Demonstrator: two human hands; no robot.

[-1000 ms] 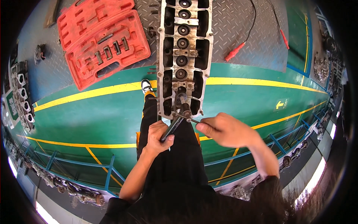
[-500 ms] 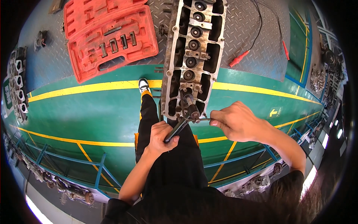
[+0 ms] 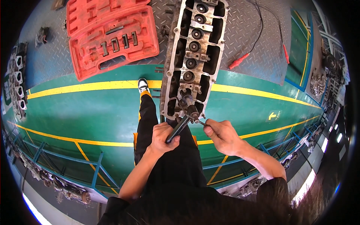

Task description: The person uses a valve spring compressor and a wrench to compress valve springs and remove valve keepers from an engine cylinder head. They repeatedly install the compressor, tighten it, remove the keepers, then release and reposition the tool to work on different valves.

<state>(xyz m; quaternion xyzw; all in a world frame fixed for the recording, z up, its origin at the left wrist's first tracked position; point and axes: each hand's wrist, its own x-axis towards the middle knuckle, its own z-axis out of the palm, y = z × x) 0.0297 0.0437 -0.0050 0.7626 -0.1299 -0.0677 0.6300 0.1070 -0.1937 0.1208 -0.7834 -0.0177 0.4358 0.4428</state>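
A long metal cylinder head (image 3: 169, 71) lies ahead of me, with a row of round valve bores along its middle. At its near end sits a valve spring compressor (image 3: 191, 108) with a thick round shaft. My left hand (image 3: 160, 137) is closed round its black handle (image 3: 178, 128), which slants down toward me. To the right, my right hand (image 3: 224, 137) pinches the outer end of a thin metal bar (image 3: 202, 123) at the near end of the shaft. The compressor's far end, down among the head's castings, is partly hidden.
An open red tool case (image 3: 138, 48) with several metal pieces lies on the grey tread-plate table (image 3: 247, 37), left of the cylinder head. Black cables with red clamps (image 3: 239, 61) lie to its right. Another engine part (image 3: 19, 82) stands at far left. Blue rails (image 3: 98, 170) run behind me.
My right hand has swung down and inward toward me, and the thin bar has turned from nearly level to slanting. My left hand keeps its hold on the handle.
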